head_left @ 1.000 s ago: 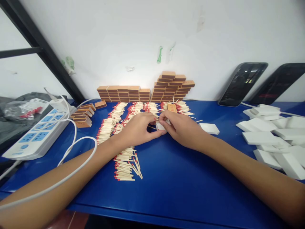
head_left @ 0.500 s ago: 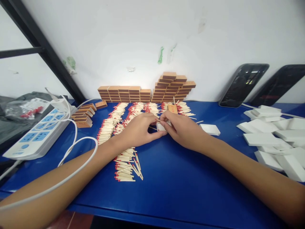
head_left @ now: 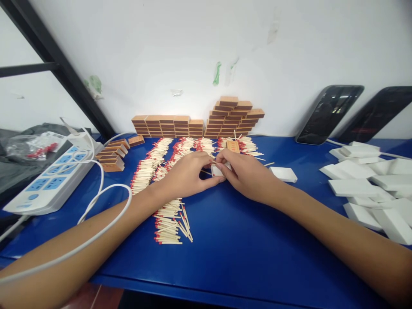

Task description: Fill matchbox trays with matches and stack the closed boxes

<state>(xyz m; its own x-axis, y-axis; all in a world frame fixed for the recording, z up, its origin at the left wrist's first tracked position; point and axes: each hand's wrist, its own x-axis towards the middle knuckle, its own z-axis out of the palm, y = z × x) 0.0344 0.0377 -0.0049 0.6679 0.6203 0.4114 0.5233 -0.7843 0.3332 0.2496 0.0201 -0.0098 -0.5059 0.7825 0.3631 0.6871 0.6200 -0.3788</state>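
A small white matchbox tray [head_left: 216, 171] sits between my two hands above the blue table. My left hand [head_left: 189, 172] is closed around its left end, thumb along the near side. From the right, my right hand [head_left: 246, 174] pinches the tray, its fingertips meeting those of the left; they hide most of what lies inside. Rows of red-tipped matches [head_left: 146, 174] spread left of and behind my hands, with a loose bunch [head_left: 168, 225] nearer me. An orange matchbox cover [head_left: 233, 146] rests among the matches just beyond my right hand. Another white tray [head_left: 283, 174] lies beside my right wrist.
Stacked matchboxes [head_left: 167, 125] line the wall, with a taller stack [head_left: 230, 116] to their right. Several orange covers [head_left: 111, 156] stand near a power strip [head_left: 48, 184]. White trays [head_left: 370, 184] are heaped at right below a leaning phone [head_left: 330, 113]. A white cable [head_left: 106, 234] crosses my left forearm.
Nearly nothing differs. Both hands keep the same hold on the white tray, and the view has shifted only very slightly.
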